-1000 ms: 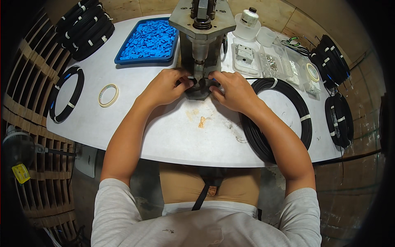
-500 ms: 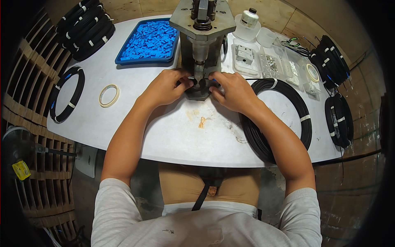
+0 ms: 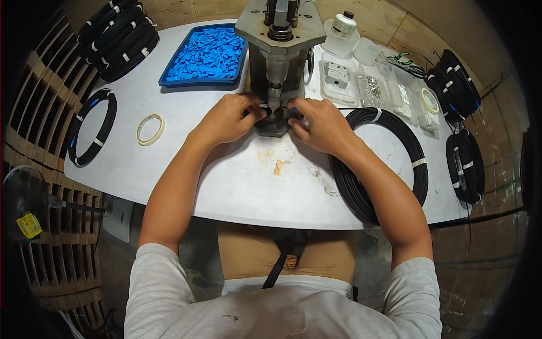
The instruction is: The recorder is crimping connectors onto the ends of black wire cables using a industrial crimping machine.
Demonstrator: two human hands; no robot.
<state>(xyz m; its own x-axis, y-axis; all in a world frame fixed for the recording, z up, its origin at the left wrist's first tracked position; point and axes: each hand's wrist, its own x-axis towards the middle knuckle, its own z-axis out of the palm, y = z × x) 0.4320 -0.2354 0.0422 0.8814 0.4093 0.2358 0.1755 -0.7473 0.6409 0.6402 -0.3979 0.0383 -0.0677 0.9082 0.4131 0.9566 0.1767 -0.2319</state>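
Note:
A grey metal bench press (image 3: 278, 39) stands at the middle of the white table (image 3: 226, 175). My left hand (image 3: 230, 117) and my right hand (image 3: 318, 124) meet at its base (image 3: 275, 125), fingertips pinched on a small part under the ram. The part itself is mostly hidden by my fingers. A thin black cable (image 3: 339, 106) runs from my right hand toward the large black cable coil (image 3: 389, 164) lying under my right forearm.
A blue tray (image 3: 206, 56) of small blue pieces sits behind my left hand. A tape roll (image 3: 150, 129) and a black coil (image 3: 90, 134) lie at left, stacked coils (image 3: 121, 37) far left. Clear boxes (image 3: 372, 87), a white bottle (image 3: 341, 31) and more coils (image 3: 463, 164) stand at right.

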